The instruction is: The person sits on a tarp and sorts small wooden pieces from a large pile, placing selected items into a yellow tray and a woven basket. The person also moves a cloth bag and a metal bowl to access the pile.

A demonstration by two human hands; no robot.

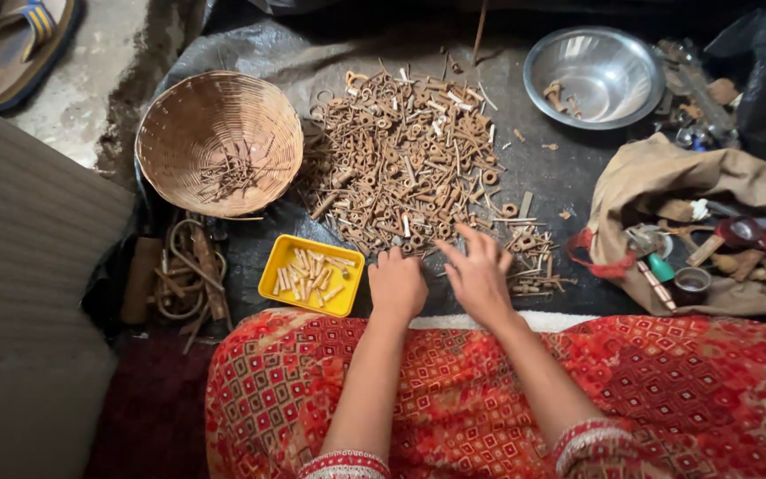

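Observation:
A big heap of rusty nuts, bolts, washers and nails (405, 160) lies spread on a dark sheet on the floor in front of me. My left hand (395, 284) rests at the heap's near edge with its fingers curled under; whether it holds a piece is hidden. My right hand (478, 273) is beside it, fingers spread and reaching into the rusty pieces. A yellow rectangular tray (269, 282) with several pale short bolts sits just left of my left hand. A woven basket (190, 115) holding a few rusty nails stands at the upper left.
A steel bowl (618, 75) with a few rusty bits stands at the back right. A tan cloth bag (667, 182) with tools and tape rolls lies at right. Coiled wire and rusty tools (188, 275) lie left of the tray. A sandal (18, 44) is at top left.

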